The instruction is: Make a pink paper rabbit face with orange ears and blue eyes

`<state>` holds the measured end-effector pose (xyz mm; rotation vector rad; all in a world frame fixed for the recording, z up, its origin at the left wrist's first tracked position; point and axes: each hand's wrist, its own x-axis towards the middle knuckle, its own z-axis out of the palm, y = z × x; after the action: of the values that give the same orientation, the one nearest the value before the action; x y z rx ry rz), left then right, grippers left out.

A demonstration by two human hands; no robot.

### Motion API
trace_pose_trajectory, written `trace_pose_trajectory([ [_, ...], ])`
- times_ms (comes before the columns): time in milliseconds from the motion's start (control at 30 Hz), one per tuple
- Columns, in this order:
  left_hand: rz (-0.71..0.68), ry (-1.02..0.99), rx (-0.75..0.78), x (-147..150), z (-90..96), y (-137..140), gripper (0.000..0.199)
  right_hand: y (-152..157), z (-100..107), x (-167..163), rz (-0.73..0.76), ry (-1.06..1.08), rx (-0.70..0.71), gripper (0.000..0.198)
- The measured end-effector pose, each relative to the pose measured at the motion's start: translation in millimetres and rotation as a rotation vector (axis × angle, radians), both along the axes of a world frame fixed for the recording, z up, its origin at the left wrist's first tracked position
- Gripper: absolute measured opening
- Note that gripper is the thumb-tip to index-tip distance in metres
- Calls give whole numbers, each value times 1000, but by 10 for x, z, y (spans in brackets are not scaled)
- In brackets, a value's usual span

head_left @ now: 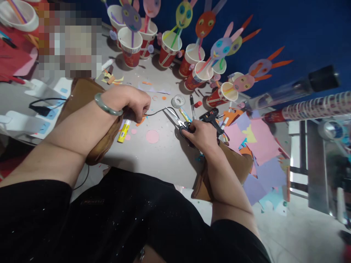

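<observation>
My right hand (204,136) is closed round the dark handles of a pair of scissors (173,117), whose blades point up and left over the table. My left hand (138,104), with a green bangle (106,106) on its wrist, is bent down with the fingers curled together. Bits of orange paper (140,121) lie just under its fingertips; whether the fingers grip anything is hidden. A yellow glue stick (124,132) is below that hand. Pink paper circles lie nearby, the largest a pink oval (152,136). Beside my right hand sits a black glue gun (212,118).
Several red paper cups (170,54) with paper animal heads on straws line the back. A roll of tape (178,100) and a black marker (192,106) lie mid-table. Coloured paper sheets (261,138) pile up at right. Power strips (41,122) and cables are at left.
</observation>
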<state>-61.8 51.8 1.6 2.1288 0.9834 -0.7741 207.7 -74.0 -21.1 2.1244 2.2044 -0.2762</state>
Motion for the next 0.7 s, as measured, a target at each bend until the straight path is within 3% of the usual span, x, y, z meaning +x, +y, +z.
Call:
trace_pose_trajectory([
  [233,-3,-57,25,-33,-36,59,32,-18,-3,-64,6,-45,-79,26],
  [533,-19,-67,65,-14,-70,100,28,-50,10,-110,83,-41,-92,29],
  [700,29,-99,162,15,-100,97,26,-95,21,-94,129,-17,-74,30],
])
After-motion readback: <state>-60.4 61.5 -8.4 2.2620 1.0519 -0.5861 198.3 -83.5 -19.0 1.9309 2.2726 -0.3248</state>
